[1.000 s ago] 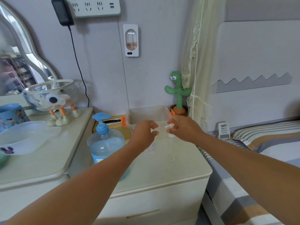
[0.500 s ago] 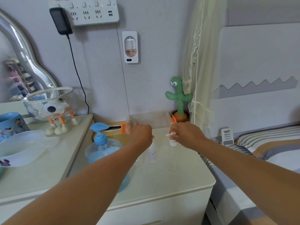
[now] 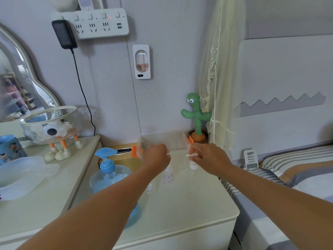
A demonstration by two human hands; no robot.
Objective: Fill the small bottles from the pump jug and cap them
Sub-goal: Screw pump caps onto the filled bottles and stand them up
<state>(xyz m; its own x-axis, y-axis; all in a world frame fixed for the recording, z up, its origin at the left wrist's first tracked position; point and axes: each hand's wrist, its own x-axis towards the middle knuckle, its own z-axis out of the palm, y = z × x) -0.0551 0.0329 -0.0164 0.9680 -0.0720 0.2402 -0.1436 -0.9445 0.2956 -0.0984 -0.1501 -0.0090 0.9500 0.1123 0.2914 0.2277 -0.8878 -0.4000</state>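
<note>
Small bottle [image 3: 168, 175] upright mid-bench [image 3: 189, 219], left hand [image 3: 156, 157] pinching its top. Right hand [image 3: 209, 157] grasping white spray cap [image 3: 192, 162]. Risk: light bottle tips, cap misthreads. Pump jug [image 3: 110, 175] sits left.

The front of the worktop [image 3: 198, 219] before my hands is bare, open from the near edge and from the bed [image 3: 297, 177] side. On the left the jug [image 3: 111, 175] blocks the way, my left forearm passing over it. Behind my hands a clear box [image 3: 162, 139] and the cactus [image 3: 196, 114] close off the wall side. Two small bottles [image 3: 168, 175] stand just under my left hand [image 3: 156, 156].
</note>
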